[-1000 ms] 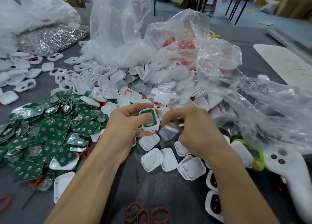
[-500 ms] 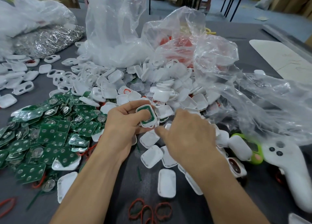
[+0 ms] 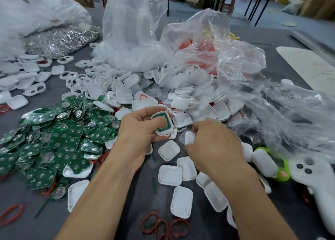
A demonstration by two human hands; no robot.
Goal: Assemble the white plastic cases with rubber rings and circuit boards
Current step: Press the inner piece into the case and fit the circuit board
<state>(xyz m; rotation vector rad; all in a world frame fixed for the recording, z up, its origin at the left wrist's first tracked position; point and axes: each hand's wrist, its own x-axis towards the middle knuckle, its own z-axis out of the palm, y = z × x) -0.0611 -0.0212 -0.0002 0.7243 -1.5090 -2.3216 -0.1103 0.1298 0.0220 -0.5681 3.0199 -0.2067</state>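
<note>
My left hand (image 3: 139, 131) grips a white case half with a green circuit board (image 3: 161, 123) seated inside it, held just above the table. Close to its right, my right hand (image 3: 215, 147) pinches a small white case piece (image 3: 189, 137) between thumb and fingers; the hand hides most of it. Loose white case halves (image 3: 169, 175) lie under and in front of both hands. A heap of green circuit boards (image 3: 54, 140) spreads to the left. Red rubber rings (image 3: 165, 225) lie near the front edge.
A big pile of white cases (image 3: 190, 95) fills the middle, backed by crumpled clear plastic bags (image 3: 130, 40). A bag of metal clips (image 3: 59, 40) sits far left. A white controller (image 3: 317, 181) and a green gadget (image 3: 280, 169) lie at the right.
My right hand dropped from beside the held case down to the loose white pieces and now pinches one. My left hand kept its grip on the case with the board.
</note>
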